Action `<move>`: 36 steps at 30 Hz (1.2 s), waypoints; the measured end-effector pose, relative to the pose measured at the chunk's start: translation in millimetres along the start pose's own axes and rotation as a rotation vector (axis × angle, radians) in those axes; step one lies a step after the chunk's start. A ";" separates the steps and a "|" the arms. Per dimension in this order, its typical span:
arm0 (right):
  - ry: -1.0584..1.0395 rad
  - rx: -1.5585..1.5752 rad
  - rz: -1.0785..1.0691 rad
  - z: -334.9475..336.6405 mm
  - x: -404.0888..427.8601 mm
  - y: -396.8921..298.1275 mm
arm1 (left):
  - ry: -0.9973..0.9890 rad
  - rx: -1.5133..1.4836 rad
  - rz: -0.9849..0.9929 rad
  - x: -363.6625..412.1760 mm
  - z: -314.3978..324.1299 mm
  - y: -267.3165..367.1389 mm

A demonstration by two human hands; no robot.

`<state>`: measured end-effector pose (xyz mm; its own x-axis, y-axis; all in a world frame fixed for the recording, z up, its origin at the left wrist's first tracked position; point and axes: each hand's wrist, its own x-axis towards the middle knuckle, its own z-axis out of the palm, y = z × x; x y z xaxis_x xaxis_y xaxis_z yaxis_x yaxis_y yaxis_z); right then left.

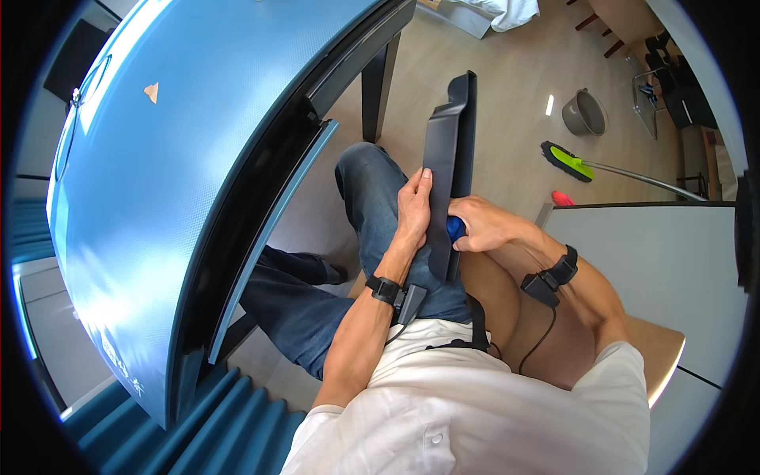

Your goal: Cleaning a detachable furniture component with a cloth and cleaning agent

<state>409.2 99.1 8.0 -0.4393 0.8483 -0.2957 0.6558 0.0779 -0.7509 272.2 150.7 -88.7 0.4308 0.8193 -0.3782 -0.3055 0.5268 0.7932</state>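
Upright over my thighs stands a long dark grey trough-shaped piece [442, 136], which looks like a shallow desk drawer or tray. My left hand [414, 205] grips its left edge, thumb laid along the outer face. On the other side, my right hand [488, 224] presses a crumpled blue cloth [455, 229] against the piece near its lower end. Part of the cloth is hidden by the fingers and by the piece. To the left, a blue-topped table [196, 113] has a dark recess [243, 225] under its edge.
A torn tan scrap [152, 93] lies on the tabletop. On the floor are a grey-brown bucket [585, 113], a green-headed mop or brush [570, 161] and a red item [563, 198]. A white panel [641, 255] stands at right, a blue curtain [231, 427] at lower left.
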 end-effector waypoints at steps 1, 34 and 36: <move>0.048 0.046 0.014 1.8 -2.6 -3.1 | -0.014 -0.001 -0.006 -1.6 1.6 1.9; 0.604 1.478 -0.114 30.2 -115.1 -37.1 | -0.240 -0.541 -0.170 9.9 -37.3 -4.9; 0.637 1.504 -0.058 38.3 -108.1 -27.9 | -0.249 -0.502 -0.163 10.2 -34.9 -3.8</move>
<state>414.9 -14.9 38.3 0.1197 0.9589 -0.2574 -0.6736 -0.1119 -0.7305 248.2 165.0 -112.3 0.6741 0.6730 -0.3042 -0.5576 0.7339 0.3879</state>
